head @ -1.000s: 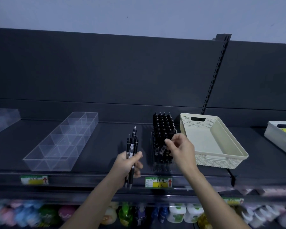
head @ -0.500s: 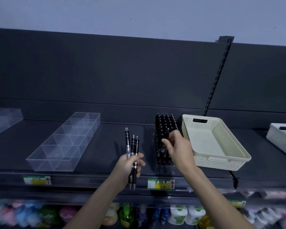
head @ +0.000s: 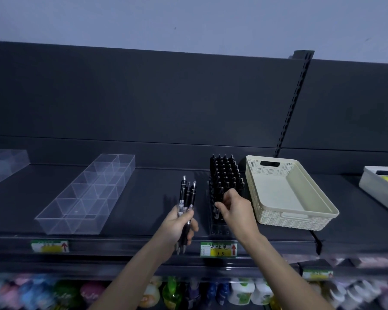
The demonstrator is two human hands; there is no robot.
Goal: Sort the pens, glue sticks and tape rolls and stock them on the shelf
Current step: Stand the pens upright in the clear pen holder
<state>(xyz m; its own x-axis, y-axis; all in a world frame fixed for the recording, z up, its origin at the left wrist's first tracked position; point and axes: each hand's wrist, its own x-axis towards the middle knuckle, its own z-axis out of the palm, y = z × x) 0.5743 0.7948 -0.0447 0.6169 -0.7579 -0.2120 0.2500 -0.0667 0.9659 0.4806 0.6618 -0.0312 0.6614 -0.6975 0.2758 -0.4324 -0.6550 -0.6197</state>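
I am clasping three pens [head: 187,198] upright in my left grip [head: 179,227], over the shelf [head: 143,198] front. My right grip [head: 235,211] is pinching a pen [head: 216,214] in the rack's [head: 224,173] front rows, just beside the basket [head: 278,220].

1. I see the held pens [head: 187,198] in the left hand [head: 177,227]: black barrels, clear grips, silver top ends.
2. The racked pens [head: 224,175] are all black.
3. The basket [head: 300,217] is cream, with perforated, woven-look walls.
4. The divided tray [head: 87,198] is colourless and see-through.
5. The shelf [head: 143,191] and the back panel [head: 143,97] read dark grey to me, and the wall [head: 188,19] pale blue-grey.
6. The price label [head: 218,249] is green and yellow with a red arrow.
7. The bin [head: 376,186] is light grey.
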